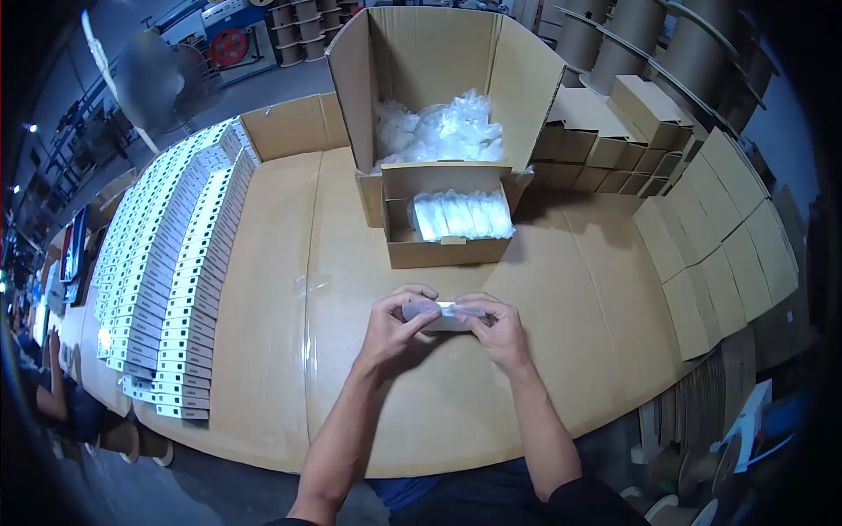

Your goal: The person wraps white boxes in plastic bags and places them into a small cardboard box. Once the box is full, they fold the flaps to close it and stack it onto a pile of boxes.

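Between my two hands, a small white box (450, 323) is held just above the cardboard-covered table (421, 386). My left hand (390, 323) pinches its left end, thumb and fingers closed. At the other end, the closed fingers of my right hand (502, 333) grip it too. Pale, translucent flaps show at the box's top under both thumbs. Just beyond my hands stands an open brown carton (447, 254), with a row of clear plastic-wrapped packs (462, 216) inside.
Behind the carton, a taller open box (430, 53) holds crumpled clear plastic bags (447, 127). Long stacks of white boxes (189, 289) line the left side. Brown cartons (719, 254) are piled along the right and back right. A person's arm (54, 386) shows at far left.
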{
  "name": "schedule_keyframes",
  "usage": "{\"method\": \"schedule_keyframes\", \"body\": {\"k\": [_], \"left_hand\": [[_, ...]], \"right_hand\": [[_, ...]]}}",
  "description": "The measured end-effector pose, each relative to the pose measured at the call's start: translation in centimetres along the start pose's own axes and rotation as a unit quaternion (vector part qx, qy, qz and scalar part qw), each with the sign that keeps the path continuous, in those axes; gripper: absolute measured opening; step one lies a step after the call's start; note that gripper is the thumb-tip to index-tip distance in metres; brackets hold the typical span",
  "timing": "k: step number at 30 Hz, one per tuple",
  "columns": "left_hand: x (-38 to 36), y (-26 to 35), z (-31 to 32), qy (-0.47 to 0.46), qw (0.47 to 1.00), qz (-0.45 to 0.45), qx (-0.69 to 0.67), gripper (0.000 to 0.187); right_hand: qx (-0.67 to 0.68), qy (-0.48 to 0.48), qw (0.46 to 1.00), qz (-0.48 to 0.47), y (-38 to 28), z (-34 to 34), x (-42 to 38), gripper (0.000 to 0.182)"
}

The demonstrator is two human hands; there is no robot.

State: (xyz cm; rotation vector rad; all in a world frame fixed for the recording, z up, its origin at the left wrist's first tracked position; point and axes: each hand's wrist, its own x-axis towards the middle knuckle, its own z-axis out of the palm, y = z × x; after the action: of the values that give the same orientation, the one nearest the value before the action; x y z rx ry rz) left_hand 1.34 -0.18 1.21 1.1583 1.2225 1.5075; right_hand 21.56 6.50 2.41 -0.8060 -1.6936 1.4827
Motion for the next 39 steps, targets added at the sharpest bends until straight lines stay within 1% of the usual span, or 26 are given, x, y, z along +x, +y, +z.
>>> {"method": "schedule_keyframes", "body": {"k": [1, 2, 3, 4, 5, 6, 7, 9, 10, 13, 15, 17, 18, 20, 21, 22, 25, 26, 29, 30, 33, 34, 36, 37, 38, 39], "left_hand": [[-0.1, 0.9, -0.2, -0.005, 0.999, 0.013, 0.045, 0.013], [-0.4, 1.6, -0.7, -0.010, 0.996, 0.023, 0.089, 0.013], [-0.6, 2.2, -1.0, -0.015, 0.990, 0.035, 0.133, 0.013], [-0.9, 3.0, -1.1, -0.006, 0.992, -0.023, 0.124, 0.018], [-1.4, 2.8, -0.8, 0.005, 0.992, -0.023, 0.120, 0.019], [-1.9, 2.6, -0.5, 0.016, 0.993, -0.020, 0.117, 0.020], [-2.0, 2.6, -0.2, 0.029, 0.993, -0.014, 0.114, 0.021], [-2.3, 2.9, 0.6, 0.074, 0.988, -0.024, 0.134, 0.023], [-2.2, 3.2, 0.8, 0.091, 0.984, -0.031, 0.152, 0.023], [-1.9, 3.3, 1.2, 0.113, 0.980, -0.040, 0.158, 0.022], [-1.8, 3.5, 1.3, 0.112, 0.983, -0.036, 0.140, 0.022], [-1.6, 3.1, 0.4, 0.106, 0.974, -0.083, 0.184, 0.017], [-1.4, 3.2, 0.0, 0.106, 0.967, -0.105, 0.206, 0.015], [-1.5, 3.2, 0.5, 0.194, 0.947, 0.030, 0.252, 0.014], [-1.3, 3.8, 0.9, 0.238, 0.927, 0.101, 0.273, 0.015], [-1.9, 4.7, 0.8, 0.217, 0.881, 0.190, 0.376, 0.028], [-2.6, 7.3, 1.8, 0.027, 0.846, 0.255, 0.467, 0.034], [-2.5, 6.4, 1.5, -0.025, 0.847, 0.231, 0.478, 0.045], [-1.9, 4.8, 0.0, -0.077, 0.872, 0.181, 0.449, 0.055], [-1.8, 5.1, -0.6, -0.098, 0.880, 0.142, 0.442, 0.062], [-0.9, 6.2, -2.9, -0.079, 0.870, 0.138, 0.467, 0.062], [-0.5, 7.2, -4.5, -0.058, 0.856, 0.153, 0.491, 0.063], [0.9, 10.0, -8.3, 0.000, 0.834, 0.169, 0.525, 0.061], [1.8, 10.6, -10.7, 0.046, 0.811, 0.180, 0.554, 0.058], [2.9, 11.1, -13.3, 0.093, 0.785, 0.191, 0.582, 0.055], [4.3, 12.0, -15.9, 0.113, 0.776, 0.187, 0.592, 0.050]], "right_hand": [[-0.001, -0.004, 1.000, 0.008, -0.7, -0.1, -0.1, 0.012], [0.032, -0.002, 0.999, 0.026, -1.9, -0.1, -0.2, 0.012], [0.009, -0.002, 1.000, 0.016, -1.9, -0.6, 0.0, 0.012], [-0.014, -0.001, 1.000, 0.007, -1.8, -1.2, 0.0, 0.012], [-0.035, 0.000, 0.999, 0.000, -1.7, -1.5, -0.2, 0.012], [-0.044, 0.032, 0.998, -0.004, -1.8, -1.4, -0.4, 0.011], [-0.102, 0.081, 0.990, -0.044, -2.2, -1.5, -0.3, 0.009], [-0.213, 0.174, 0.954, -0.115, -3.6, -1.2, -0.9, 0.009], [-0.241, 0.223, 0.930, -0.165, -4.8, -0.7, -1.2, 0.014], [-0.271, 0.098, 0.913, -0.290, -5.0, -0.3, -2.6, 0.014], [-0.335, 0.030, 0.891, -0.306, -4.9, -0.3, -1.9, 0.018], [-0.394, -0.035, 0.861, -0.321, -4.5, -0.2, -1.0, 0.021], [-0.382, -0.064, 0.871, -0.302, -4.1, -0.6, -0.6, 0.022], [-0.346, -0.090, 0.892, -0.278, -4.0, -1.2, -0.2, 0.019], [-0.329, -0.103, 0.899, -0.269, -4.0, -1.5, 0.3, 0.018], [-0.325, -0.110, 0.901, -0.265, -4.2, -1.7, 0.5, 0.017], [-0.341, -0.141, 0.891, -0.263, -4.9, -2.0, 1.1, 0.018], [-0.367, -0.145, 0.877, -0.276, -5.3, -2.1, 1.2, 0.018], [-0.451, -0.190, 0.834, -0.255, -7.3, -2.5, 1.3, 0.018], [-0.433, -0.195, 0.846, -0.243, -7.3, -2.4, 1.3, 0.019], [-0.369, -0.164, 0.880, -0.250, -6.4, -2.5, 2.1, 0.022], [-0.347, -0.133, 0.894, -0.252, -7.0, -2.4, 2.5, 0.022], [-0.317, -0.033, 0.913, -0.254, -8.9, -1.2, 4.0, 0.021], [-0.299, 0.018, 0.920, -0.252, -9.6, -0.2, 4.6, 0.021], [-0.237, 0.067, 0.947, -0.205, -9.3, 1.0, 5.3, 0.021], [-0.230, 0.099, 0.944, -0.216, -8.8, 2.3, 6.3, 0.022]]}}
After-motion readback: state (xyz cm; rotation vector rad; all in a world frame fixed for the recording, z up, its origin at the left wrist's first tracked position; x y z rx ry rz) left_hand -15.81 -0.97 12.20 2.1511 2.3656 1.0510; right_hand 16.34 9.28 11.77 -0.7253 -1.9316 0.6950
